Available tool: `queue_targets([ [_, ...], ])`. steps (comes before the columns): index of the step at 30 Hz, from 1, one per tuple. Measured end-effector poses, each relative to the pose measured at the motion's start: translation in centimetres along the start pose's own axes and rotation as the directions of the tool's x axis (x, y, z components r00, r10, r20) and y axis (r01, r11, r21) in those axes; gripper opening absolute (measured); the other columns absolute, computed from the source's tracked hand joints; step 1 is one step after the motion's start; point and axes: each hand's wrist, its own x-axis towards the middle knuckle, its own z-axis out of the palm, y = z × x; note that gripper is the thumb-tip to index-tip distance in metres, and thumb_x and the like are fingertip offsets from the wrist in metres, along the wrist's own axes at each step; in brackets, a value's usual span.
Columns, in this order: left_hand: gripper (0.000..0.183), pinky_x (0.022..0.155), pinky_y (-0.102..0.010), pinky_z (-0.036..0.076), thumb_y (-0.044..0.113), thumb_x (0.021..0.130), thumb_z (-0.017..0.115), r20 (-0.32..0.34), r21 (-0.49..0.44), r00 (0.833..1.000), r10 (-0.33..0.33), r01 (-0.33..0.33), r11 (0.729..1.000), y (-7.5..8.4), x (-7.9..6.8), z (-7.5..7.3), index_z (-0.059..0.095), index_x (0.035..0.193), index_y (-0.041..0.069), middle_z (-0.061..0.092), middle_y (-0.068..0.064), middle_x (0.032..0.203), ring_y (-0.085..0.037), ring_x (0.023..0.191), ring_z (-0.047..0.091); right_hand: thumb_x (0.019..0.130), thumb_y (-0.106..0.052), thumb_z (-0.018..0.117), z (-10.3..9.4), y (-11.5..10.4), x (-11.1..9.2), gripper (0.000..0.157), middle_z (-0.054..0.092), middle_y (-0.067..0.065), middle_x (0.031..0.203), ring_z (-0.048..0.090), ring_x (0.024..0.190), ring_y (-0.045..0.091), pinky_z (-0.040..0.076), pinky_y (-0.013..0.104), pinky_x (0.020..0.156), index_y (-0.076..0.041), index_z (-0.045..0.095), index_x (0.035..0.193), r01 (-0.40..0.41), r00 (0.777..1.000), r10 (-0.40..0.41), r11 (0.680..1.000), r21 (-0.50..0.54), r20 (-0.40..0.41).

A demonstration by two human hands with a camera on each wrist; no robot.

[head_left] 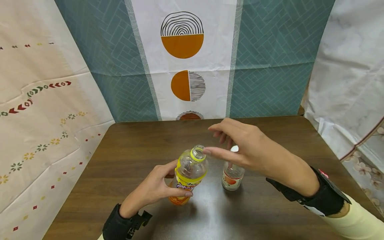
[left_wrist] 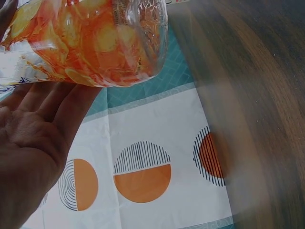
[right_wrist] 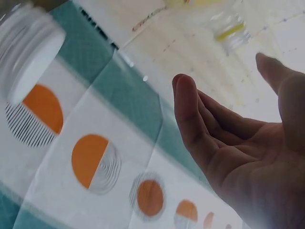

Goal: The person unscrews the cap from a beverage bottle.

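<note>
My left hand [head_left: 154,186] grips a clear plastic bottle [head_left: 192,166] with a yellow-edged label, tilted a little, its mouth uncapped. In the left wrist view the bottle's orange-patterned lower part [left_wrist: 95,43] lies across the fingers. My right hand [head_left: 244,143] hovers at the bottle's neck, thumb tip beside the mouth and fingers spread loosely, holding nothing. Partly behind that hand stands a second clear bottle [head_left: 231,178] with a white cap and a round orange fruit picture on its label. The white cap [right_wrist: 40,59] shows large in the right wrist view.
The brown wooden table [head_left: 132,146] runs back to a teal and white curtain [head_left: 258,53] with orange half-circles. A cream patterned cloth [head_left: 45,126] hangs on the left, a white one [head_left: 339,86] on the right. Both wrists wear black bands.
</note>
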Motion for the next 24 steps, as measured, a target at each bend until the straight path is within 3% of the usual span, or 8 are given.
queue_targets([
  [7, 0.067, 0.080, -0.036, 0.056, 0.038, 0.073, 0.079, -0.006, 0.001, 1.000, 0.014, -0.014, 1.000, 0.0, 0.0, 0.0, 0.051, 0.131, 0.021, 0.067, 0.006, 0.110, -0.009, 0.096, 0.063, 0.078, -0.030, 0.077, 1.3, -1.3, 0.4, 0.043, 0.056, -0.003, 0.087, 0.053, 0.077, 0.003, 0.052, 0.022, 0.059, -0.003, 0.060, 0.107, -0.012, 0.996, 0.008, 0.999, 0.047, 0.087],
  [16, 0.065, 0.080, -0.036, 0.056, 0.038, 0.073, 0.079, -0.002, 0.004, 1.000, 0.012, -0.012, 1.000, 0.0, -0.1, -0.1, 0.051, 0.130, 0.021, 0.066, 0.007, 0.110, -0.009, 0.097, 0.062, 0.083, -0.029, 0.073, 2.2, -1.6, 0.6, 0.024, 0.048, -0.006, 0.077, 0.047, 0.066, 0.007, 0.043, 0.020, 0.051, -0.011, 0.061, 0.095, -0.024, 0.991, 0.017, 0.998, 0.050, 0.133],
  [24, 0.063, 0.079, -0.036, 0.056, 0.037, 0.074, 0.079, -0.006, 0.003, 1.000, 0.029, -0.029, 1.000, -0.4, -0.3, 0.0, 0.052, 0.128, 0.021, 0.067, 0.006, 0.109, -0.010, 0.096, 0.062, 0.084, -0.025, 0.071, 2.6, -1.5, 0.9, 0.019, 0.047, -0.007, 0.074, 0.048, 0.062, 0.008, 0.043, 0.020, 0.049, -0.011, 0.059, 0.091, -0.010, 0.990, -0.003, 0.996, 0.094, 0.139],
])
